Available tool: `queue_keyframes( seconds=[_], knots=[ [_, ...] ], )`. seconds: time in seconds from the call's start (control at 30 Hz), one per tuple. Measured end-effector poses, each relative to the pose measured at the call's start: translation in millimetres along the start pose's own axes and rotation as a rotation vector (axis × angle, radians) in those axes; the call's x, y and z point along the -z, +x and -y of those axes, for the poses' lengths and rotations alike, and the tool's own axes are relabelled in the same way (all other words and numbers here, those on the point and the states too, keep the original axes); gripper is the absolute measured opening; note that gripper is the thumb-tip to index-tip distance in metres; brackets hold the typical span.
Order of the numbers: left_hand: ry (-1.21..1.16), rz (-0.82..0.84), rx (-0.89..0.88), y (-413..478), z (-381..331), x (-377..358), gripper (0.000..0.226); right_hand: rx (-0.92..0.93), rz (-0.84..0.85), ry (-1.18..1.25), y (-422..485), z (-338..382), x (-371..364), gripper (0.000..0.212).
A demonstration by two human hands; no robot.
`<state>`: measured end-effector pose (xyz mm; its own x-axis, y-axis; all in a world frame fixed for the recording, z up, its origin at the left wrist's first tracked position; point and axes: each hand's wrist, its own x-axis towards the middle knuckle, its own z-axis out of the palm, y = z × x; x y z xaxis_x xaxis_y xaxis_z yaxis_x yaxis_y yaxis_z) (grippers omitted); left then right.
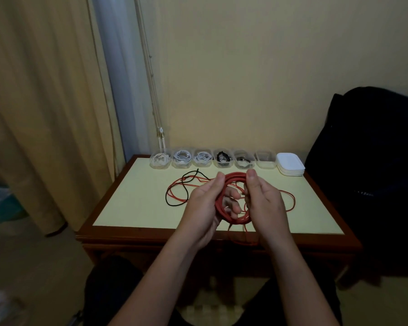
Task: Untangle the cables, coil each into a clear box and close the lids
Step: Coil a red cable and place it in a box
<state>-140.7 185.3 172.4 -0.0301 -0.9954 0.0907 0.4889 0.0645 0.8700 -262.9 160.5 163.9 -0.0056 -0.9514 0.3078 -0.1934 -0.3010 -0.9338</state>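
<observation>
A red cable (222, 200) is wound into a thick coil held above the table's near edge. My left hand (204, 203) grips the coil's left side, thumb on top. My right hand (263, 201) pinches its right side. Loose red strands trail onto the table to the left and right and hang below my hands. A thin black cable (186, 184) lies tangled with the red strands on the left. Along the back edge stand several clear boxes: three with white cables (181, 158), two with dark cables (222, 158), one empty (266, 159).
A stack of white lids (290, 164) sits at the back right of the pale green table top (132, 201), which has a brown wooden rim. A dark bag or chair (368, 161) stands right of the table. Curtains hang on the left.
</observation>
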Motion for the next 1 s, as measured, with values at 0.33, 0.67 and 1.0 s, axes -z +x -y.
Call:
queue_keyframes(
  seconds=[0.33, 0.67, 1.0],
  knots=[
    [-0.292, 0.154, 0.163, 1, -9, 11, 0.047, -0.017, 0.089, 0.076, -2, -2, 1, 0.05],
    [-0.85, -0.043, 0.053, 16, -43, 67, 0.039, 0.119, -0.185, -0.243, 10, -23, 36, 0.026],
    [-0.658, -0.466, -0.131, 21, -53, 72, 0.028, 0.302, -0.2, -0.524, 12, -51, 32, 0.006]
  ],
)
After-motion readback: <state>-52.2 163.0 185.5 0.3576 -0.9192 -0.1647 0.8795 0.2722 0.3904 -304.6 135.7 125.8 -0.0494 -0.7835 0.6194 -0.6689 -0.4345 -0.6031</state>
